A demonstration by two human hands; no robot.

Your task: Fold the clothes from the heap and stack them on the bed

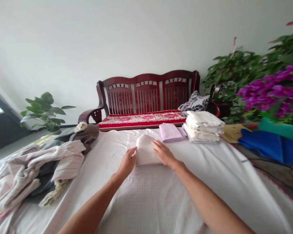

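A folded white cloth (146, 152) with fine stripes lies in front of me on a white sheet (146, 198). My left hand (130, 159) is at its left edge, with fingers loosely bent and the thumb side against the cloth. Over the right side of the cloth rests my right hand (164, 154), palm down with its fingers stretched out. Just beyond it lies a folded lilac cloth (171, 133). To the right of that rises a stack of folded white cloths (203, 127).
Loose grey and striped clothes (68, 156) are heaped at the left. A dark red wooden bench (147, 97) with a patterned cushion (194, 102) stands behind. At the right are a blue cloth (271, 146), purple flowers (278, 92) and leafy plants (236, 68). Another plant (46, 112) stands left.
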